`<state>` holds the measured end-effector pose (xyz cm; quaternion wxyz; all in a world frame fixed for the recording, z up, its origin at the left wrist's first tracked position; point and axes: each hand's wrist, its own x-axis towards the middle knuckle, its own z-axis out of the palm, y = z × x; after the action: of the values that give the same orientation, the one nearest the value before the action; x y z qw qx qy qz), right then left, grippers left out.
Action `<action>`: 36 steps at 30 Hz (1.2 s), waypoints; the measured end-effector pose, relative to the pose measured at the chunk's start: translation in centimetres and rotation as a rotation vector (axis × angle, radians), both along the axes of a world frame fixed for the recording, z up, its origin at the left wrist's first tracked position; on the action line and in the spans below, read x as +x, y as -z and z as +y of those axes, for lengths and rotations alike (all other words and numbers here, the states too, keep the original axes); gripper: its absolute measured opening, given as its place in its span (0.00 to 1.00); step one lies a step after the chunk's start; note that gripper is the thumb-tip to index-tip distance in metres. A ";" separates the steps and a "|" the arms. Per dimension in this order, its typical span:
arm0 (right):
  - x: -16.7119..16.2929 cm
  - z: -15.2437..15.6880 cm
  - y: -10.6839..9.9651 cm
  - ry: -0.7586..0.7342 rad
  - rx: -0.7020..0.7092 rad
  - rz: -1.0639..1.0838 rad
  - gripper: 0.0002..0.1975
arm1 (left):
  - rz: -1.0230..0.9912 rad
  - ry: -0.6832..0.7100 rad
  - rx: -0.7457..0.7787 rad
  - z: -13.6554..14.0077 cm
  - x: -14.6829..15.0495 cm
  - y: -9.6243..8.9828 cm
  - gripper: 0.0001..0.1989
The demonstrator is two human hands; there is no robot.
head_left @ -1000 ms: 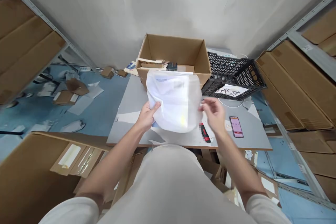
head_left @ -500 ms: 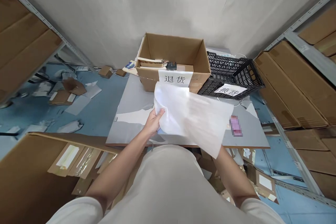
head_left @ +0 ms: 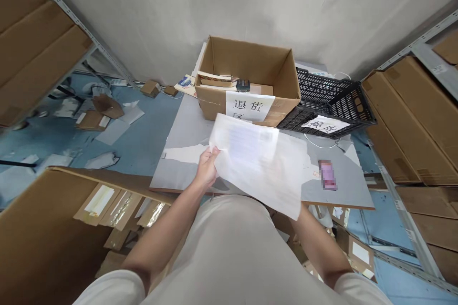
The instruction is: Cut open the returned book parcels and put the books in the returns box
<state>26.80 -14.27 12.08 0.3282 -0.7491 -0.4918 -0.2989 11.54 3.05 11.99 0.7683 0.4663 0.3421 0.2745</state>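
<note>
A thin white translucent packing sheet (head_left: 286, 178), perhaps a bag, hangs slanted over the front of the table; it is blurred by motion. At its upper left, a white paper (head_left: 246, 140) with faint bluish print shows against or through it. My left hand (head_left: 207, 166) is closed on the sheet's left edge, thumb on top. My right forearm (head_left: 318, 240) runs up to the lower right corner and vanishes there. The right hand is behind or inside the sheet, its fingers hidden. Just beyond stands an open cardboard box (head_left: 214, 108) with a printed paper label (head_left: 249, 106).
Books (head_left: 216, 80) lie in the box. A black plastic crate (head_left: 332, 100) adjoins it on the right. A pixelated pinkish item (head_left: 327, 175) rests on the grey table (head_left: 179, 169). A large carton (head_left: 46, 228) of parcels stands lower left; loaded shelves (head_left: 422, 57) flank the right.
The sheet has flattened out and dropped slightly at its right end; the printed paper shows more plainly. My left hand keeps its hold. The whole view has shifted slightly.
</note>
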 end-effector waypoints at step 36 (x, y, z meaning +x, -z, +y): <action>4.0 -2.6 -5.0 -0.243 0.064 1.024 0.18 | 0.003 0.636 -0.327 -0.3 -0.4 -2.9 0.22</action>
<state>30.80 -16.86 17.04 0.5816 -0.7263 -0.3422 0.1307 11.12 2.76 14.86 0.8792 0.4208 0.2202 -0.0375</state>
